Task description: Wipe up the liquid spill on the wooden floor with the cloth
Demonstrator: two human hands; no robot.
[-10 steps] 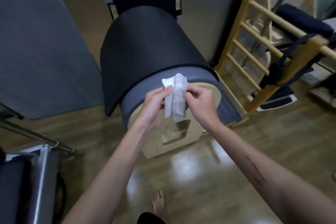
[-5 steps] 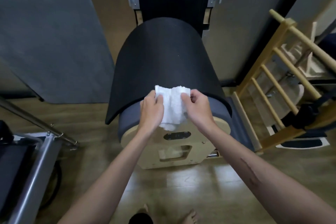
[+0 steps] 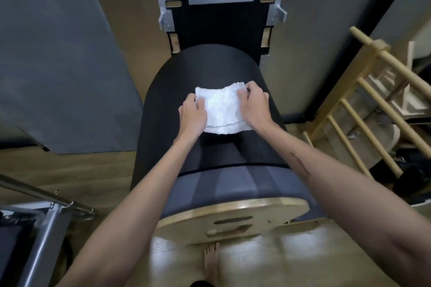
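Here, beneath both outstretched arms, sits the biggest thing in view: a padded barrel (image 3: 210, 105) with a black curved top and a pale wooden end panel facing the person. Below and on either side of the arms lies the wooden floor (image 3: 291, 263), glossy with reflected light near the person's bare foot (image 3: 211, 261); I cannot tell from the shine where the spill is. Out past the right arm stands a wooden ladder frame (image 3: 373, 105), and by the left elbow is a metal-framed piece of equipment (image 3: 44, 228).

Between the hands, a white cloth (image 3: 222, 109), folded into layers, lies flat against the barrel's top. The left hand (image 3: 192, 115) is curled closed on the cloth's left edge, thumb on top. The right hand (image 3: 254, 106) pinches the upper right corner, fingers bent around the edge.

The step in hand appears to be shaping the cloth into a pad. To do it well, square the layers so the edges meet, keep a thick absorbent face outward, and take one firm grip before carrying it down to the floor. The terry fabric should be soft and limp, so a loose hold would likely let the fold fall open.
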